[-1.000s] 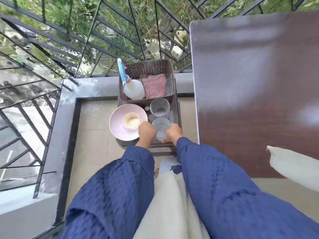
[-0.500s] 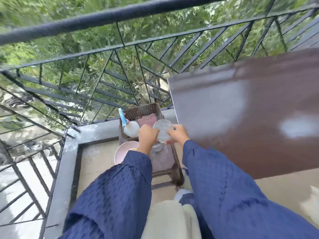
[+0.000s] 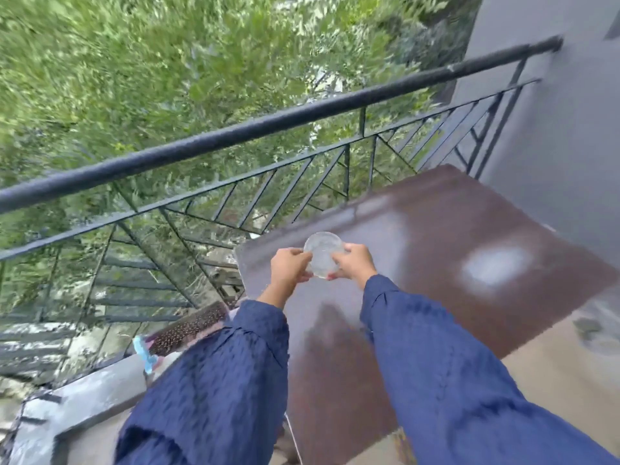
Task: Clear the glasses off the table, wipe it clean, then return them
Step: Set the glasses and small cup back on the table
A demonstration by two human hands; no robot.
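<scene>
In the middle of the frame we see two hands holding one clear glass (image 3: 322,255) between them. The left hand (image 3: 289,268) curls its fingers and thumb around the left side, and the right hand (image 3: 356,263) curls around the right side, so both hands grip it. The glass is blurry, and a round end seems to face us. It is over the left end of the brown table (image 3: 453,229), near the far left corner, and we cannot tell if it touches the top. The shiny table fills the middle right of the frame, with a pale bright spot (image 3: 493,266) on it to the right of the hands. Both arms wear dark blue sleeves (image 3: 453,380) that come up from the bottom. A dark metal railing (image 3: 268,129) runs from the left edge to the upper right, where it meets a grey wall (image 3: 553,146). Green trees (image 3: 151,62) fill the upper left behind it. At the lower left, just beside the left sleeve, we see part of a brown basket (image 3: 191,327) with small holes and a light blue spray handle (image 3: 144,350) next to it. A tan floor (image 3: 553,380) shows at the lower right.
</scene>
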